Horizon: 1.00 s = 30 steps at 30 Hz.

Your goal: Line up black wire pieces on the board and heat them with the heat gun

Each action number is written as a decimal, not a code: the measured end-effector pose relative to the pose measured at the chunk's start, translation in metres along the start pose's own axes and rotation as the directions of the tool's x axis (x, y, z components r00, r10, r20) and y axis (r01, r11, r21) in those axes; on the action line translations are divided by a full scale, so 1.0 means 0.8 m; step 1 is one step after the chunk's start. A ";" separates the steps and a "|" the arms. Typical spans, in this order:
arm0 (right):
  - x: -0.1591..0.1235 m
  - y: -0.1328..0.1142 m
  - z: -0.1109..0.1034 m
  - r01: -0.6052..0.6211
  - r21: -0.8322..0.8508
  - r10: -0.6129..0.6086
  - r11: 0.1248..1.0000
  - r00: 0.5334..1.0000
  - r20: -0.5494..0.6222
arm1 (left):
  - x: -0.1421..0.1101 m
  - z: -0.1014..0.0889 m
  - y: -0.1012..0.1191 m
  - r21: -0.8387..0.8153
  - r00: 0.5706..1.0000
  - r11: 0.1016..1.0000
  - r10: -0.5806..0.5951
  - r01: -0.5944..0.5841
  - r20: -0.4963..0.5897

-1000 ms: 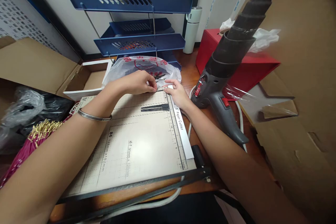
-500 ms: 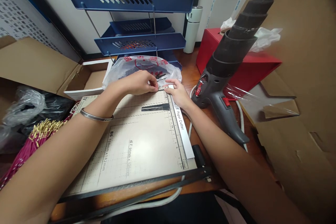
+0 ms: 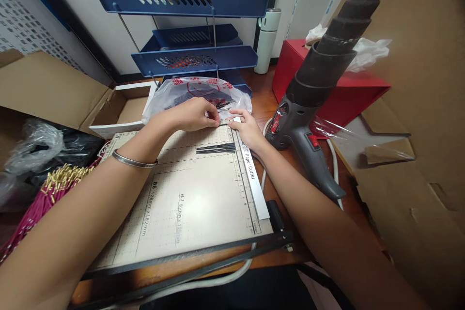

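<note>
The paper cutter [image 3: 214, 203] lies flat, its cream board printed with size lines and a white strip along the right side. Near the board's far edge, my left hand [image 3: 198, 114] is closed in a pinch on a thin black stick, mostly hidden by the fingers. My right hand [image 3: 250, 131] rests at the far end of the white strip, thumb and index finger apart, the thumb close to the stick's end. Several thin black sticks [image 3: 216, 148] lie side by side on the board, their right ends by the ruler.
Behind the board sits a clear plastic bag [image 3: 163, 94] with dark sticks, before a blue rack [image 3: 196, 60]. A grey heat gun [image 3: 308, 101] stands at right by a red box [image 3: 290, 60]. Maroon cords with gold tips [image 3: 63, 179] and a cardboard box [image 3: 51, 87] are at left.
</note>
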State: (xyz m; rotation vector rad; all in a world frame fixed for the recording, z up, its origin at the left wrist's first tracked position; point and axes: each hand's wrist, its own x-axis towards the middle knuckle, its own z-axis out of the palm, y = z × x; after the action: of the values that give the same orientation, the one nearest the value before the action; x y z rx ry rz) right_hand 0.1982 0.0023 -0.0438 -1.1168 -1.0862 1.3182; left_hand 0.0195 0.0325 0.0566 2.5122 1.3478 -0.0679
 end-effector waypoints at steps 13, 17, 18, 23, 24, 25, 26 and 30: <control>-0.003 -0.002 0.002 -0.012 0.034 0.014 0.999 0.999 -0.052 | -0.004 -0.003 0.002 0.002 1.000 1.000 0.017 -0.017 -0.005; -0.002 0.000 0.002 -0.008 0.017 0.010 1.000 0.997 -0.072 | -0.013 -0.017 0.008 -0.008 0.998 1.000 0.015 -0.015 -0.054; -0.002 0.001 0.002 -0.010 0.013 0.011 1.000 0.997 -0.074 | -0.015 -0.021 0.011 -0.011 0.999 1.000 0.016 -0.017 -0.049; -0.004 0.002 0.000 0.014 -0.007 -0.014 1.000 0.998 -0.068 | -0.023 -0.028 0.026 -0.011 0.988 0.998 0.057 -0.056 0.145; -0.005 0.001 0.000 0.020 -0.021 -0.022 1.000 0.997 -0.072 | -0.023 -0.026 0.028 -0.016 0.981 0.998 0.065 -0.063 0.181; -0.006 0.001 0.000 0.024 -0.037 -0.027 0.999 0.997 -0.078 | -0.023 -0.024 0.030 -0.022 0.976 0.998 0.070 -0.067 0.208; -0.006 0.000 0.000 0.025 -0.050 -0.029 0.998 0.996 -0.086 | -0.022 -0.022 0.032 -0.026 0.971 0.997 0.071 -0.067 0.227; -0.008 -0.004 0.001 0.007 -0.038 -0.010 0.999 0.996 -0.090 | -0.021 -0.015 0.034 -0.027 0.967 0.998 0.068 -0.063 0.244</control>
State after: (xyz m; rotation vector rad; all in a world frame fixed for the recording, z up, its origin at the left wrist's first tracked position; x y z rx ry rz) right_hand 0.1979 -0.0041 -0.0405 -1.1874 -1.0519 1.2329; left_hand 0.0317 0.0080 0.0771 2.4348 1.1602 -0.3386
